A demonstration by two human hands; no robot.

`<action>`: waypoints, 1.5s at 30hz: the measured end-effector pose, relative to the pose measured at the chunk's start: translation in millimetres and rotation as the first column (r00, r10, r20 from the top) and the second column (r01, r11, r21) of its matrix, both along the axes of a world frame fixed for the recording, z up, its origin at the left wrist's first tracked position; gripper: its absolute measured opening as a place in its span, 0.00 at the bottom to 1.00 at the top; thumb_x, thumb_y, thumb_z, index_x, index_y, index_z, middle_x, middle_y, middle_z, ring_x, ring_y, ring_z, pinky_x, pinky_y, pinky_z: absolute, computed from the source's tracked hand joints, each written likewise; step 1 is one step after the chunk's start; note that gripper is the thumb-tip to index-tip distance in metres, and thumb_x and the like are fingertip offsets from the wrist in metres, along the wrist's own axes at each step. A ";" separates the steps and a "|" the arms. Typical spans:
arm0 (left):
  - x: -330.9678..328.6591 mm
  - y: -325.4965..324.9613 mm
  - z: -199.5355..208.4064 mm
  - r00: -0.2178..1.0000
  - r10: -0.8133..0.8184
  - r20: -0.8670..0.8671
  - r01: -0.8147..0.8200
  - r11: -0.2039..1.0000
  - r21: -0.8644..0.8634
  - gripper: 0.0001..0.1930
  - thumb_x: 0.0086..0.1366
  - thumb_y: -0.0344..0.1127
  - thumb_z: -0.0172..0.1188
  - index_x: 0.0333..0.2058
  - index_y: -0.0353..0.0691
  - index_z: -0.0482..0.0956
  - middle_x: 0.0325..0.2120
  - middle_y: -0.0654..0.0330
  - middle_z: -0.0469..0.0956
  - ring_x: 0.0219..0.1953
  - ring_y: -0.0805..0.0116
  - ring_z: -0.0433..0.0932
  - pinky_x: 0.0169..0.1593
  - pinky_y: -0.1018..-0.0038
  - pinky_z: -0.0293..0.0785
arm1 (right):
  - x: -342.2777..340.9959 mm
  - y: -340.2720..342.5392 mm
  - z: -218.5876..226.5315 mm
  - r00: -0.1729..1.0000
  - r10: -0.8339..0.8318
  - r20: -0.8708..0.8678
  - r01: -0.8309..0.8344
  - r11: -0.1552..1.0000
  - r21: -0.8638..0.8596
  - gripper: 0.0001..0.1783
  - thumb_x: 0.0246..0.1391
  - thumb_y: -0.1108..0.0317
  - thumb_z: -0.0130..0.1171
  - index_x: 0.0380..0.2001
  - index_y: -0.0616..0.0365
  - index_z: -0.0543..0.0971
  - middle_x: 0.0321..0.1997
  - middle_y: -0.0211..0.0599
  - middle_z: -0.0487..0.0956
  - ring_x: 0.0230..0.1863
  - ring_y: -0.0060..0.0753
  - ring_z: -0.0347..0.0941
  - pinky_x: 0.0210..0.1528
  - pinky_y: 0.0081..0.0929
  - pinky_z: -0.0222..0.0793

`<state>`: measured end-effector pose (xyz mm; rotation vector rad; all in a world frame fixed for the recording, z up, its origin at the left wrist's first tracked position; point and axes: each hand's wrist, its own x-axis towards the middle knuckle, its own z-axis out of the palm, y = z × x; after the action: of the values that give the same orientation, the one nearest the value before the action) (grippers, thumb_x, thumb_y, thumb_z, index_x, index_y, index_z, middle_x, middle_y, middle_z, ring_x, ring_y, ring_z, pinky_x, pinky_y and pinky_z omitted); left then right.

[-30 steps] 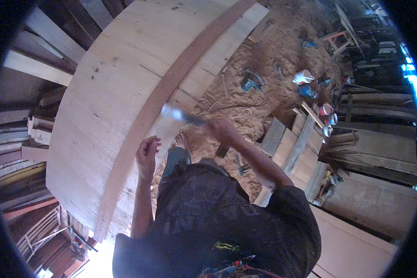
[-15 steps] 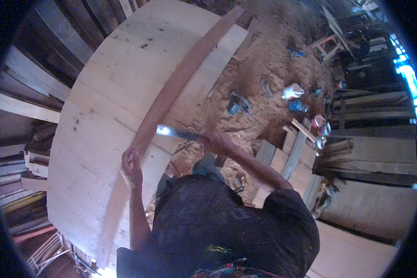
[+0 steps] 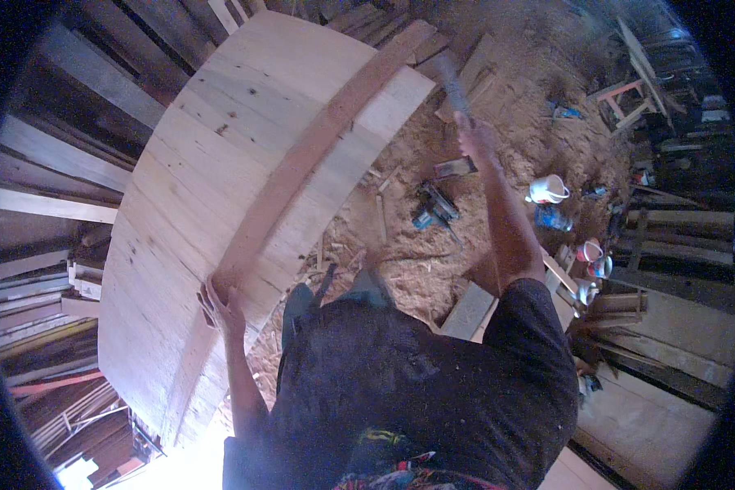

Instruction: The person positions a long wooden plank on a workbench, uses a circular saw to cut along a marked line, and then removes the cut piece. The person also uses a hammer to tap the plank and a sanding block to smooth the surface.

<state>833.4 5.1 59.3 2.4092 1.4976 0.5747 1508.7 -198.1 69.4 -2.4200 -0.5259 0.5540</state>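
A long, narrow reddish-brown plank (image 3: 302, 167) lies lengthwise over a wide, pale panel of wooden boards (image 3: 196, 163). My left hand (image 3: 221, 309) is wrapped around the plank toward its near end. Out to the right and forward, my right hand (image 3: 477, 139) grips a long, narrow grey tool (image 3: 452, 84) that looks like a blade, its far end angled up and left near the panel's far right corner. Motion blur hides the tool's exact kind.
Wood shavings (image 3: 416, 282) cover the floor, where a blue power tool (image 3: 433, 208) lies. A white bucket (image 3: 549, 189), a blue container (image 3: 553, 217) and other small buckets (image 3: 588, 251) stand at right. Stacked boards (image 3: 49, 208) line the left side; a wooden frame (image 3: 625, 104) is far right.
My right hand has swung the grey tool from beside the plank's middle out to the far right. My left hand still holds the plank, its fingers slightly shifted. The view has moved a little.
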 end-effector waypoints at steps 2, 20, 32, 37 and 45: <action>-3.3 -2.4 -10.7 0.997 0.052 -0.065 -0.053 0.998 -0.017 0.35 0.71 0.61 0.49 0.69 0.47 0.59 0.67 0.48 0.61 0.70 0.39 0.53 0.71 0.43 0.44 | -35.4 -2.2 -43.9 0.988 0.142 -0.053 -0.127 0.967 0.221 0.24 0.65 0.44 0.54 0.36 0.56 0.82 0.28 0.37 0.80 0.31 0.32 0.76 0.29 0.36 0.70; -11.1 -5.7 -11.7 0.992 0.061 -0.109 -0.067 0.996 -0.052 0.38 0.72 0.62 0.48 0.71 0.45 0.56 0.70 0.43 0.56 0.73 0.38 0.46 0.73 0.43 0.40 | -198.4 -16.0 -20.1 0.650 0.760 0.025 -0.759 0.650 -0.017 0.21 0.64 0.50 0.55 0.43 0.57 0.82 0.34 0.55 0.80 0.38 0.44 0.81 0.43 0.43 0.76; -6.3 -7.7 -14.1 0.998 0.060 -0.034 -0.061 0.998 -0.023 0.37 0.68 0.49 0.59 0.72 0.51 0.55 0.72 0.47 0.52 0.74 0.42 0.46 0.72 0.47 0.42 | -187.3 -3.9 -36.2 0.959 0.248 0.139 -0.272 0.943 0.191 0.17 0.63 0.55 0.62 0.37 0.60 0.83 0.20 0.41 0.78 0.24 0.43 0.78 0.28 0.45 0.73; -29.8 -69.1 0.4 0.999 -0.039 0.008 0.039 0.999 -0.017 0.40 0.68 0.45 0.59 0.74 0.50 0.51 0.75 0.48 0.45 0.76 0.45 0.43 0.72 0.49 0.41 | -360.2 -30.2 -16.8 0.772 0.618 0.151 -0.635 0.762 0.125 0.18 0.64 0.56 0.60 0.39 0.64 0.82 0.25 0.52 0.81 0.29 0.45 0.82 0.33 0.44 0.74; -166.4 -182.1 1.7 0.958 0.187 -0.220 -0.206 0.976 -0.068 0.42 0.70 0.50 0.56 0.75 0.47 0.46 0.76 0.53 0.43 0.77 0.51 0.41 0.73 0.49 0.41 | -333.2 -34.6 -7.0 0.880 0.169 -0.443 0.023 0.918 0.396 0.26 0.66 0.47 0.57 0.27 0.60 0.77 0.20 0.31 0.76 0.17 0.22 0.71 0.19 0.28 0.67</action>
<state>667.0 -177.0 61.0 2.3284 1.8239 0.2854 1175.5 -232.7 62.4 -1.8045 -0.4645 0.9417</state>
